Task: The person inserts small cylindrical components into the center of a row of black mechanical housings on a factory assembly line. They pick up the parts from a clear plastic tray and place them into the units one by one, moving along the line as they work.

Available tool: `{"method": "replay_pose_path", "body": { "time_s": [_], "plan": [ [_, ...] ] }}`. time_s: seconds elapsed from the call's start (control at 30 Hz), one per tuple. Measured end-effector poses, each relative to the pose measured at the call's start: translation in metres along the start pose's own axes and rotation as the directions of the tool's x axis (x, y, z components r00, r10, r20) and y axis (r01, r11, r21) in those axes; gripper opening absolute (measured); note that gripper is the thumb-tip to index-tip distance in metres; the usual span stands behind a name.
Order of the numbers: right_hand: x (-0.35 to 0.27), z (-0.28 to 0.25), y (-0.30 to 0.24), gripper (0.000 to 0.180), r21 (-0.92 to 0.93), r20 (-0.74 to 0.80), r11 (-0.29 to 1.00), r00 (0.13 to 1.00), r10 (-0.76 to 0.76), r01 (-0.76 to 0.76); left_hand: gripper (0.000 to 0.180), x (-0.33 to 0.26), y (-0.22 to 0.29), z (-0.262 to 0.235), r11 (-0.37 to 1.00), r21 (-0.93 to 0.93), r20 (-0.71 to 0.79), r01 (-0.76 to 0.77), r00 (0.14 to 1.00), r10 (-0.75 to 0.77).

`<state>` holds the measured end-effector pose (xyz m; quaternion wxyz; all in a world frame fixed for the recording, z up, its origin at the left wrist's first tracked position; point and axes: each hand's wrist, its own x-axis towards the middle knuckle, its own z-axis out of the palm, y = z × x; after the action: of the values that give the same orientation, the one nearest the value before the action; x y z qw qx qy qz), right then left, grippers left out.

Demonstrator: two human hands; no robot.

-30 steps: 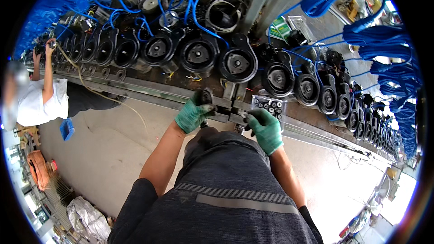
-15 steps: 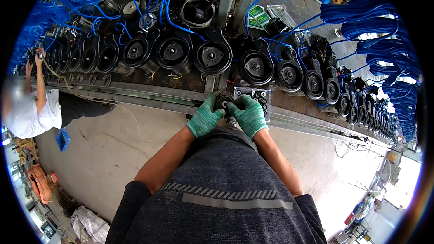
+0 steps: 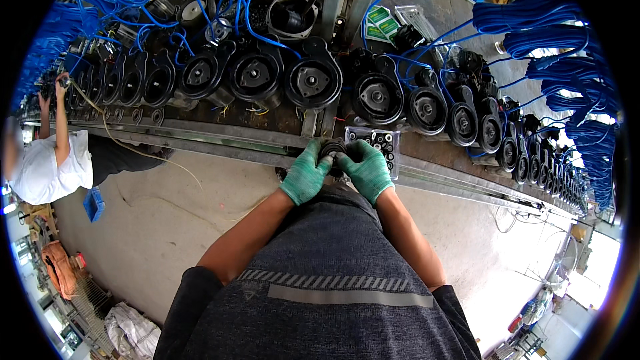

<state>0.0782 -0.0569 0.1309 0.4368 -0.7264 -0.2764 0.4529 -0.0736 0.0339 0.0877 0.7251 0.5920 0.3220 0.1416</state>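
In green knit gloves, my left hand (image 3: 305, 175) and my right hand (image 3: 367, 170) are closed together on a small dark round part (image 3: 333, 147) with a ringed face. The thumbs press at its near side; the fingers hide much of it, so its exact kind cannot be told. Just right of it a clear plastic tray (image 3: 398, 157) holds several small black and metallic round pieces, partly covered by my right hand. Beyond my hands, a black round motor housing (image 3: 313, 81) and another black housing (image 3: 377, 99) stand on the bench with their open faces toward me.
A metal rail (image 3: 227, 135) runs along the bench's front edge. Rows of similar housings reach to both sides, with coiled blue cables (image 3: 533, 15) hanging above. At far left a person in a white shirt (image 3: 57, 167) handles a hose; a blue crate (image 3: 94, 205) lies on the floor.
My left hand has shifted slightly right, and the round part has turned a little between my fingers. The co-worker's hose has swung at the left.
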Motion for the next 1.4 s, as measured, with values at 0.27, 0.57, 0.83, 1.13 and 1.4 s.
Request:
{"method": "replay_pose_path", "body": {
  "time_s": [0.27,0.57,0.83,1.13,1.4],
  "plan": [
    [0.006,0.019,0.007,0.024,-0.104,-0.074,0.994,0.997,0.029,-0.037,0.032,0.001,-0.001,0.008,0.994,0.084,-0.18,0.068,0.982,-0.052],
    [-0.002,-0.003,0.005,0.032,0.298,0.053,0.953,0.998,0.041,-0.055,0.032,-0.016,0.009,-0.064,0.987,-0.124,-0.377,-0.106,0.925,0.052],
    [-0.019,-0.047,0.078,0.029,0.32,-0.154,0.931,0.96,0.235,-0.177,0.028,-0.016,0.113,-0.311,0.631,0.747,-0.659,0.21,0.359,0.661],
    [-0.047,-0.028,0.105,0.029,0.437,-0.226,0.869,0.906,0.358,-0.234,0.029,0.017,0.064,-0.405,0.124,0.927,-0.331,0.354,0.616,0.715],
    [-0.035,-0.056,0.127,0.032,-0.104,-0.532,0.966,0.834,0.146,-0.235,0.034,-0.004,0.087,-0.386,0.152,0.956,-0.289,0.25,0.725,0.625]
  ]
}}
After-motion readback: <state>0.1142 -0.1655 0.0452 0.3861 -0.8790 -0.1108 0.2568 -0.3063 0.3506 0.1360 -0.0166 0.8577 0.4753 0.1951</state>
